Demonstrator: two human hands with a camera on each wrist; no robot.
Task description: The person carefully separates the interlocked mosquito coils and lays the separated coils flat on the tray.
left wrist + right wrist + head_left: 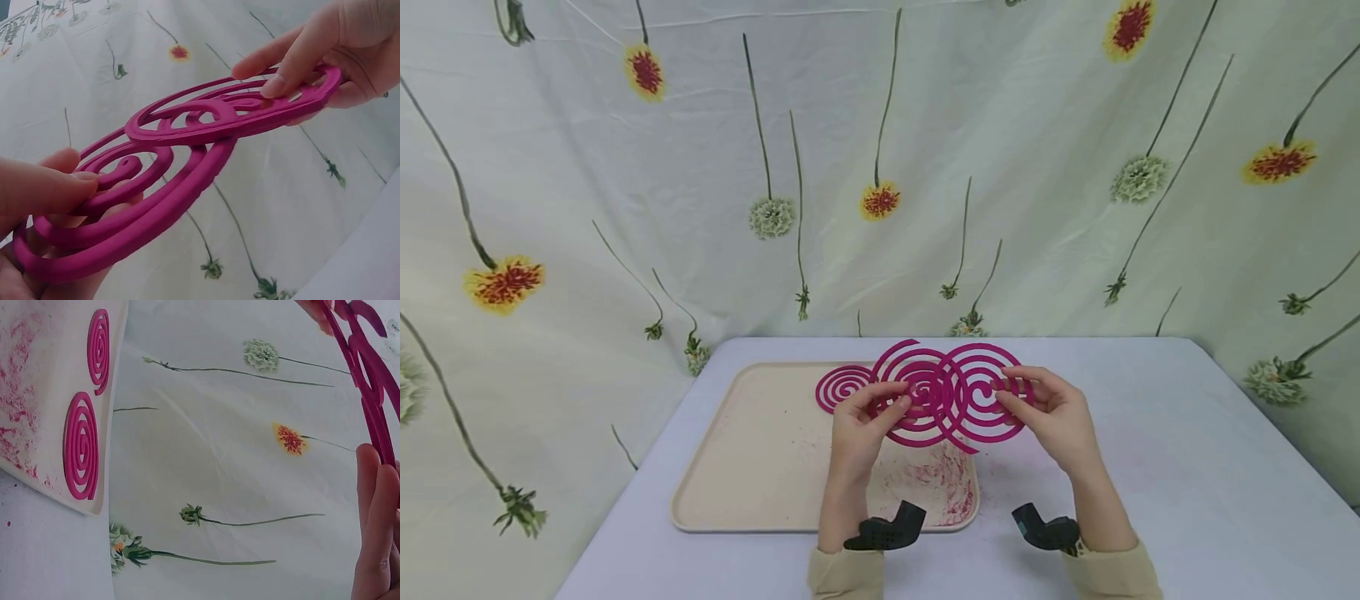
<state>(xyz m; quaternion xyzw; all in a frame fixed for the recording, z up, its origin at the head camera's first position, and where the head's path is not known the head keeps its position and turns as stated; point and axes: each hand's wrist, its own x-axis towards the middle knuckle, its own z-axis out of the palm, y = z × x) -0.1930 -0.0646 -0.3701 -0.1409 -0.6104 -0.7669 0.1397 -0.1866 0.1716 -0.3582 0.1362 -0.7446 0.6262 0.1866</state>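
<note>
Pinching a flat magenta spiral coil point(169, 211) between left fingers point(37, 187) and an overlapping second magenta spiral point(269, 126) between right fingers point(306, 56).

There were four spirals point(83, 445), two hands point(859, 429), two sleeves point(846, 575), two black wrist devices point(891, 531), one tray point(752, 454), one bench point(1157, 442) and one floral cloth point(1045, 108)

On the table point(1165, 467), toward nine o'clock, lies a tray point(752, 467), one coil point(842, 389) at its twelve o'clock, another coil point(82, 446) at one. Before them, the right held spiral point(244, 105) overlaps the left held spiral's point(129, 164) three-o'clock side. Cloth point(1037, 108) hangs behind.
</note>
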